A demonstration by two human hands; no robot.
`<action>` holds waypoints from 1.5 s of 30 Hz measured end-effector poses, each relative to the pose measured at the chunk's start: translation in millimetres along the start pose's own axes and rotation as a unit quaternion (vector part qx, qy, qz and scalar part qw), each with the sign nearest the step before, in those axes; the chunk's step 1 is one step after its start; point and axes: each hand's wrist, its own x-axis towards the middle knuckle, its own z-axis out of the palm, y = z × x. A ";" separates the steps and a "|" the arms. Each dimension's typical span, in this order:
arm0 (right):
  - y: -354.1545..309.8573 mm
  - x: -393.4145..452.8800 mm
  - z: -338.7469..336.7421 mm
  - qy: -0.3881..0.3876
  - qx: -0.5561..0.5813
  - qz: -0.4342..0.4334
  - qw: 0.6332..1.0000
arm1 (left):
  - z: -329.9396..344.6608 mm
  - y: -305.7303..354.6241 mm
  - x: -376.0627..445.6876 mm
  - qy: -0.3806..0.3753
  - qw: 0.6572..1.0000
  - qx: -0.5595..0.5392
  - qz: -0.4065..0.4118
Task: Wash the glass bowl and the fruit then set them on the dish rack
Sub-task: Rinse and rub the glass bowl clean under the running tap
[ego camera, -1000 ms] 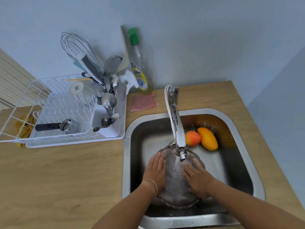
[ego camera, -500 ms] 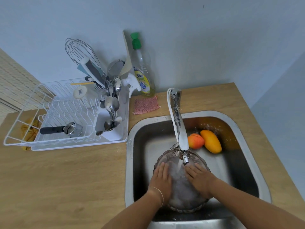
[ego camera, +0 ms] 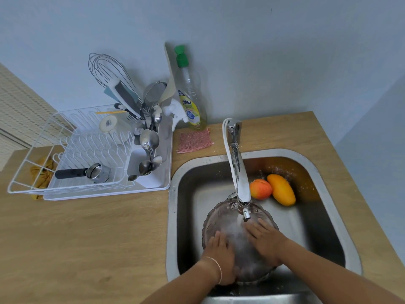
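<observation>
- Light wooden countertop (ego camera: 87, 238) under a pale blue wall, one stainless steel sink (ego camera: 341, 238) set into its right side.
- White wire dish rack (ego camera: 72, 137) on the counter left of the sink; whisk, spoons and other utensils stand in its caddy, a black-handled metal item lies on its tines.
- Ribbed clear glass bowl (ego camera: 221, 216) in the sink basin, under the chrome tap (ego camera: 238, 172), water running onto it.
- Green-capped bottle of yellow dish soap (ego camera: 190, 102) against the wall, behind a pink mesh scrubbing pad (ego camera: 195, 140).
- Left hand (ego camera: 221, 257), fingers together, pressed flat on the bowl's near left side; thin bracelet at the wrist.
- Right hand (ego camera: 265, 240), fingers slightly spread, pressed flat on the bowl's right side beneath the stream.
- Yellow-orange mango (ego camera: 281, 189) and red-orange round fruit (ego camera: 260, 188), touching, at the basin's back right.
</observation>
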 end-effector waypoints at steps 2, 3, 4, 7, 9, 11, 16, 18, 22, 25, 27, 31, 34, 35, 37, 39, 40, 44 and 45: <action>1.6 -3.4 -8.9 -0.009 -0.009 -0.019 1.000 | -5.6 -1.9 2.8 0.073 0.997 0.020 0.032; 4.2 -4.0 -13.2 -0.023 -0.022 -0.022 0.999 | -9.9 -8.2 7.1 0.113 0.992 0.051 0.036; 7.9 -3.0 -17.2 -0.035 -0.030 -0.021 0.999 | -14.5 -16.4 12.0 0.133 0.987 0.079 0.033; 13.7 -3.0 -21.4 -0.027 -0.025 -0.022 0.999 | -14.4 -34.6 22.4 0.116 0.986 0.120 -0.009; 12.9 2.6 -7.2 -0.018 -0.051 -0.020 0.998 | -7.9 -28.4 22.6 0.078 0.990 0.107 -0.046; 1.8 5.4 8.0 0.003 -0.023 0.013 1.000 | -0.2 -8.7 19.1 0.017 0.995 0.073 -0.067; -33.3 -5.7 -7.4 -0.045 0.094 0.039 0.994 | -8.6 30.8 1.2 -0.003 0.999 -0.034 0.034; -27.5 -9.6 -8.0 -0.020 0.063 0.033 0.997 | -8.9 19.3 -0.3 0.063 0.998 -0.007 -0.012; -5.0 -10.0 12.4 0.012 0.021 0.105 0.994 | 5.4 -5.0 -1.2 0.048 0.997 0.040 -0.048; -24.4 -16.4 -4.3 -0.041 0.037 0.062 0.997 | 5.4 0.1 -6.4 0.015 1.000 -0.003 0.022; -31.2 -20.0 -10.2 -0.046 0.033 0.046 0.997 | 3.1 -3.8 -6.0 0.058 0.998 -0.015 0.019; -19.0 -13.1 14.5 0.015 0.075 0.110 0.991 | 0.1 -13.7 -1.3 0.071 0.996 0.018 -0.041; -29.0 -16.6 -7.0 -0.029 0.065 0.114 0.991 | -3.7 0.5 -3.8 0.020 1.000 -0.014 0.001; -29.8 -14.5 -8.8 -0.045 0.082 0.095 0.991 | -6.1 2.5 -5.8 0.019 1.000 -0.022 0.001; -28.2 -12.7 -7.8 -0.064 0.099 0.083 0.990 | -7.3 -4.0 -4.4 0.061 0.998 0.002 -0.022; -21.9 -11.6 -2.5 -0.042 0.077 0.099 0.991 | -4.0 -14.0 -0.8 0.080 0.995 0.032 -0.053; -19.2 -9.0 11.5 -0.002 0.060 0.114 0.992 | -0.8 -16.0 0.3 0.064 0.996 0.036 -0.054; -28.2 -13.2 1.5 -0.032 0.090 0.081 0.992 | 0.4 -0.7 -5.6 -0.017 0.999 -0.028 0.005; -29.0 -15.4 -3.3 -0.046 0.124 0.068 0.989 | -1.5 2.2 -8.0 -0.007 0.998 -0.062 0.008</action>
